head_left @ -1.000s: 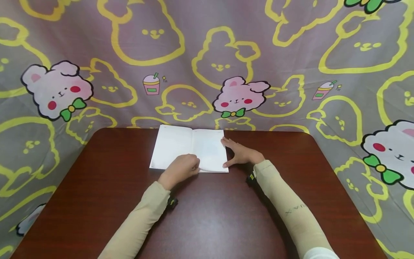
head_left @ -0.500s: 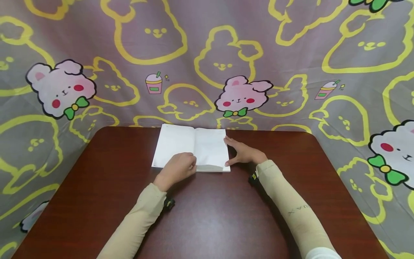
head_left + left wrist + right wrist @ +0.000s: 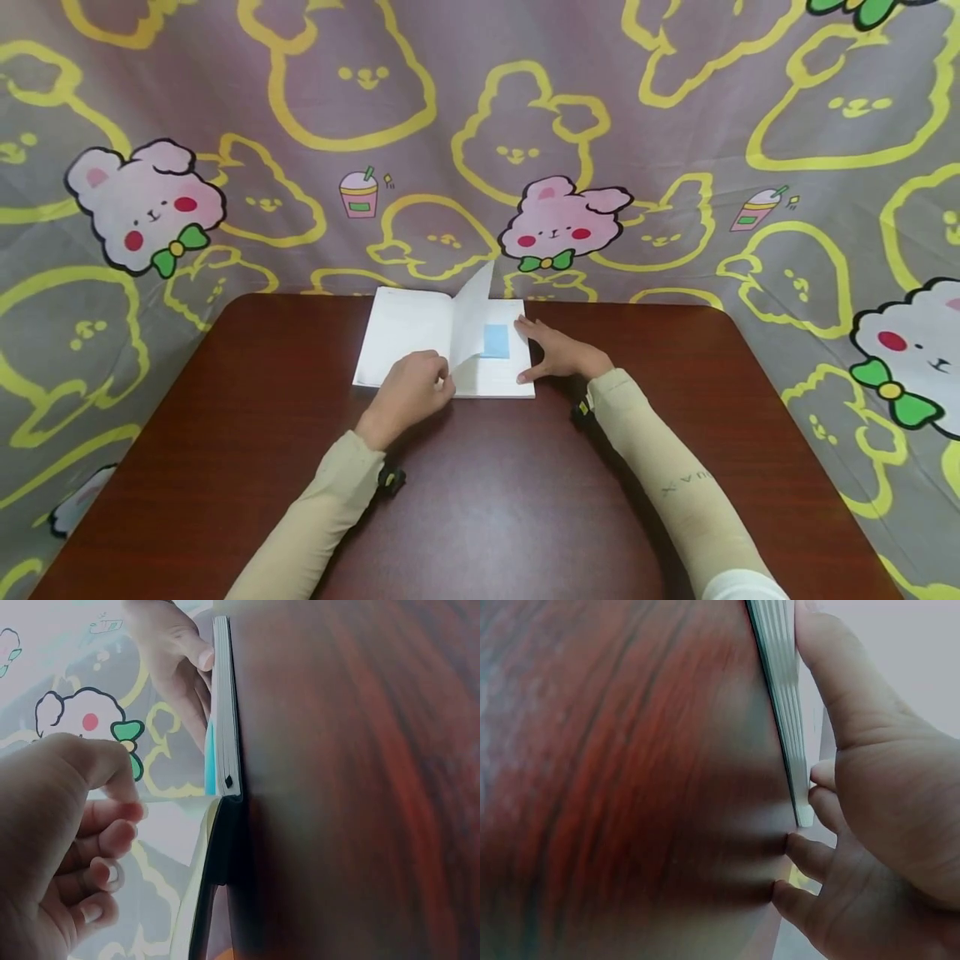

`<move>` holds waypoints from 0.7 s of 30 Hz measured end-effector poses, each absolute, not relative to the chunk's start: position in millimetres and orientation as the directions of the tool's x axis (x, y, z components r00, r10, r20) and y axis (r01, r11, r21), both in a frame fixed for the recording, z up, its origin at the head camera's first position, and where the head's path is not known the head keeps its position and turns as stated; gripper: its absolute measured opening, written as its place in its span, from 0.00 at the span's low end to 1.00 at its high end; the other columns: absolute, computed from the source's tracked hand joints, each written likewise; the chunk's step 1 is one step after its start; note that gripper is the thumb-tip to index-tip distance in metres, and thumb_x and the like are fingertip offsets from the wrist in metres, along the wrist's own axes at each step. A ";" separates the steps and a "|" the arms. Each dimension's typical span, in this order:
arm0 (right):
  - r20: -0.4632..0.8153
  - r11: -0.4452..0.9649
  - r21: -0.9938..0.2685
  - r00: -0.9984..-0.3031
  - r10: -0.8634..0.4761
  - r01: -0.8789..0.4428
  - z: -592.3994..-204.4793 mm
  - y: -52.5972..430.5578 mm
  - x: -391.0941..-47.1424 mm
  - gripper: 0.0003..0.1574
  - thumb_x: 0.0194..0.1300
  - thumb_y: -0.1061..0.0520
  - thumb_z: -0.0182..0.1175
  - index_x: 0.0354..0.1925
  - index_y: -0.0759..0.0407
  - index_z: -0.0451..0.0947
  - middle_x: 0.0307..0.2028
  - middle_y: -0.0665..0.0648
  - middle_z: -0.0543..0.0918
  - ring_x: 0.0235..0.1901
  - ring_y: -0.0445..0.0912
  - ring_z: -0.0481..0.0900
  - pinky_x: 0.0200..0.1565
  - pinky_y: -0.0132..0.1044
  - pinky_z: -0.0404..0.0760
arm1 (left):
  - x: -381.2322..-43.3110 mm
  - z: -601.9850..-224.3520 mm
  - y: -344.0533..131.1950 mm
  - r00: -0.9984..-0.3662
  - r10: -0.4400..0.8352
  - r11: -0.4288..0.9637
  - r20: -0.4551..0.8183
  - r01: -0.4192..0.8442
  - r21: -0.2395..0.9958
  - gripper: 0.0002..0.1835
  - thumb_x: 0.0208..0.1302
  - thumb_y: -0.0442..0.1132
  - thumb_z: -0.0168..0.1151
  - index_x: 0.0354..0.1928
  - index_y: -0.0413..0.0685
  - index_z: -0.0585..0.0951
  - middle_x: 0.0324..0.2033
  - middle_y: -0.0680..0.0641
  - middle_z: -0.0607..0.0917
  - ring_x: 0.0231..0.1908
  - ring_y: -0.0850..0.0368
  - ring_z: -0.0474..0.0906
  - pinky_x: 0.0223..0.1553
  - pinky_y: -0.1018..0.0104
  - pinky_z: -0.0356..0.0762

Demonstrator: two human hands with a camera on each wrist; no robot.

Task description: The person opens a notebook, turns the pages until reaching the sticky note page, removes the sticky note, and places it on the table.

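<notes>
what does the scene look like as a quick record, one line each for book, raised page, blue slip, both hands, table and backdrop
book: open, lying flat
raised page: standing up near the middle
blue slip: on the book's right side
left hand: fingers curled at the raised page's near edge
right hand: at the book's right edge, fingers spread
table: dark reddish brown
backdrop: cartoon-printed cloth

The left forearm (image 3: 322, 500) and the right forearm (image 3: 671, 467) reach forward, converging; the left hand (image 3: 411, 387) pinches, thumb bent to the index finger, other fingers curled toward the palm; the right hand (image 3: 558, 350) has its thumb spread well apart from its fingers.
</notes>
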State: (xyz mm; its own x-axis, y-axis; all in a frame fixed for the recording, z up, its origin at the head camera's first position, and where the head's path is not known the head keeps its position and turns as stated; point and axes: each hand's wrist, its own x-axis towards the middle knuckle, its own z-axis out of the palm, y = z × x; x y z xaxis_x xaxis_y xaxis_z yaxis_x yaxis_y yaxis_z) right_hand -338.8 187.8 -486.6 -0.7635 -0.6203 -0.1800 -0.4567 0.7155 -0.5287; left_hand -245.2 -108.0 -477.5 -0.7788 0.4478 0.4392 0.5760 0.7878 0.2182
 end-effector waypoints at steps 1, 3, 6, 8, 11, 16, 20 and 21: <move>-0.184 0.717 -0.532 -0.765 -0.617 -0.450 -485.9 187.4 -338.1 0.72 0.57 0.43 0.76 0.80 0.65 0.42 0.81 0.65 0.43 0.80 0.64 0.38 0.76 0.60 0.50 | -244.5 -476.6 -107.6 -0.778 0.434 0.789 0.454 0.572 0.226 0.07 0.54 0.32 0.68 0.20 0.46 0.81 0.19 0.52 0.78 0.21 0.58 0.74 0.24 0.63 0.77; -0.189 0.723 -0.531 -0.770 -0.609 -0.441 -484.7 186.8 -337.1 0.72 0.57 0.43 0.76 0.81 0.64 0.42 0.81 0.64 0.43 0.80 0.64 0.37 0.76 0.60 0.50 | -243.8 -475.1 -107.2 -0.776 0.408 0.793 0.482 0.562 0.233 0.08 0.53 0.31 0.67 0.20 0.45 0.80 0.18 0.52 0.78 0.20 0.59 0.74 0.23 0.64 0.76; -0.194 0.729 -0.527 -0.774 -0.603 -0.436 -483.5 186.0 -336.5 0.72 0.57 0.43 0.76 0.81 0.64 0.42 0.81 0.64 0.43 0.80 0.64 0.38 0.76 0.61 0.50 | -243.1 -471.8 -107.5 -0.770 0.372 0.799 0.518 0.550 0.244 0.09 0.53 0.30 0.67 0.19 0.43 0.79 0.17 0.51 0.77 0.19 0.59 0.72 0.21 0.64 0.74; -0.198 0.733 -0.521 -0.774 -0.602 -0.437 -483.3 185.6 -336.2 0.72 0.57 0.42 0.76 0.81 0.64 0.42 0.81 0.64 0.43 0.80 0.64 0.38 0.75 0.61 0.50 | -242.7 -469.3 -108.4 -0.772 0.350 0.802 0.530 0.539 0.256 0.09 0.54 0.30 0.66 0.19 0.42 0.79 0.17 0.50 0.77 0.18 0.60 0.70 0.19 0.65 0.73; -0.206 0.737 -0.519 -0.774 -0.599 -0.433 -483.9 185.7 -335.9 0.72 0.57 0.42 0.76 0.81 0.64 0.42 0.81 0.64 0.42 0.80 0.64 0.37 0.75 0.61 0.50 | -241.7 -465.1 -110.3 -0.778 0.329 0.803 0.536 0.529 0.274 0.08 0.56 0.30 0.65 0.20 0.40 0.81 0.17 0.50 0.76 0.18 0.60 0.68 0.19 0.66 0.71; -0.213 0.737 -0.528 -0.775 -0.595 -0.421 -484.8 186.0 -335.5 0.72 0.58 0.42 0.76 0.81 0.62 0.41 0.82 0.63 0.42 0.80 0.63 0.37 0.76 0.62 0.50 | -240.4 -458.1 -114.0 -0.768 0.310 0.803 0.560 0.527 0.278 0.08 0.58 0.31 0.64 0.22 0.40 0.82 0.18 0.50 0.77 0.18 0.58 0.69 0.20 0.65 0.72; -0.213 0.735 -0.533 -0.774 -0.596 -0.419 -485.6 186.0 -335.1 0.72 0.58 0.42 0.75 0.81 0.62 0.41 0.82 0.62 0.41 0.80 0.62 0.36 0.76 0.61 0.49 | -238.7 -450.4 -116.6 -0.742 0.296 0.807 0.602 0.531 0.259 0.09 0.59 0.31 0.64 0.21 0.40 0.81 0.18 0.48 0.78 0.19 0.56 0.72 0.21 0.62 0.74; -0.216 0.736 -0.534 -0.775 -0.594 -0.416 -485.6 186.1 -334.6 0.72 0.58 0.42 0.75 0.81 0.61 0.41 0.82 0.61 0.41 0.80 0.62 0.36 0.76 0.61 0.49 | -238.4 -448.6 -117.0 -0.733 0.292 0.811 0.614 0.530 0.248 0.09 0.60 0.31 0.63 0.21 0.40 0.81 0.18 0.48 0.79 0.20 0.55 0.73 0.22 0.61 0.75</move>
